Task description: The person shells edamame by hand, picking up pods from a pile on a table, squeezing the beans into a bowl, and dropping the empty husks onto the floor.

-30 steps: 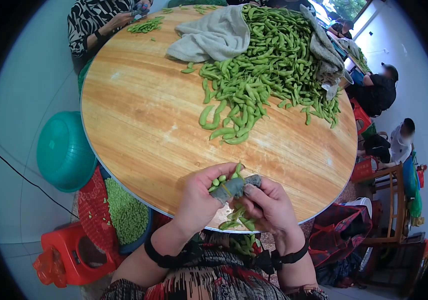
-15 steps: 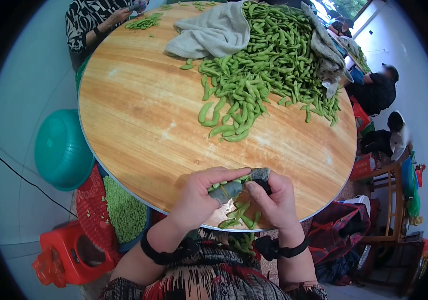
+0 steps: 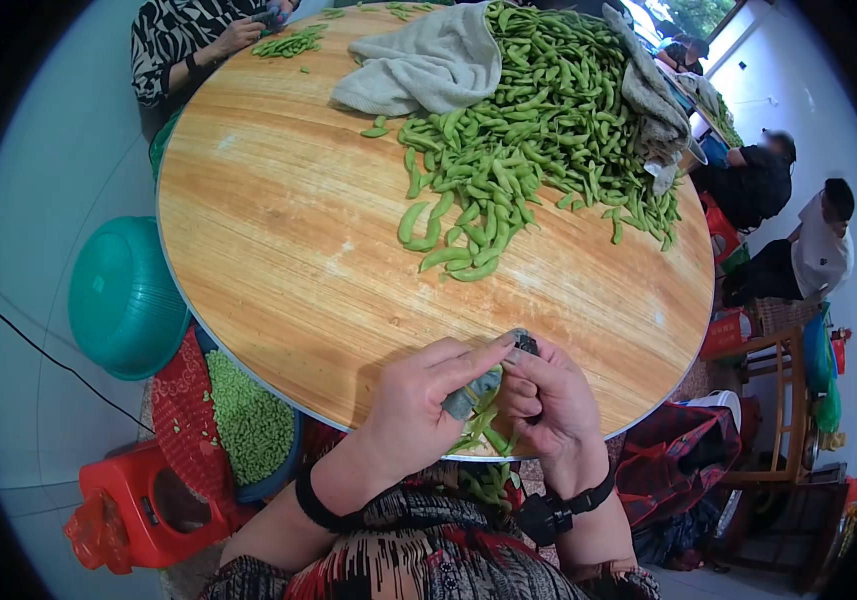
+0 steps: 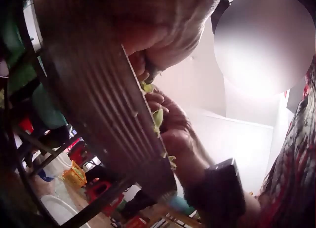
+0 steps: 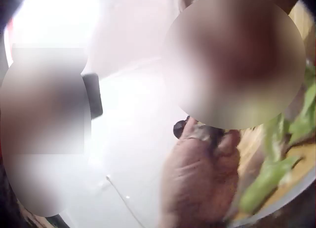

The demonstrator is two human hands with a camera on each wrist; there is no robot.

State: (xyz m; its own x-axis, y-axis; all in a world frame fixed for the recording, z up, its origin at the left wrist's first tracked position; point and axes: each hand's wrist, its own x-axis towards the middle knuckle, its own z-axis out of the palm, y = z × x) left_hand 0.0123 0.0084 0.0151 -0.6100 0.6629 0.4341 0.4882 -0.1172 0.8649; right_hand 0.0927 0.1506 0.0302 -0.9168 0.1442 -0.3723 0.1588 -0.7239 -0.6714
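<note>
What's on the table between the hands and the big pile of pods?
Nothing: the head view shows bare tabletop from the left hand and right hand up to the pile of pods.

Drip-like streaks of black, off-white and red pattern the top point(image 3: 418, 565); its sleeves point(image 3: 608, 583) match. 2 black bands point(image 3: 316, 503) circle the wrists, 1 on each; a boxy black housing point(image 3: 540, 518) sits on the right one. Dark grey wrapping point(image 3: 524, 343) covers a finger.

Green pods point(image 3: 494, 438) at table edge point(image 3: 478, 459)
</note>
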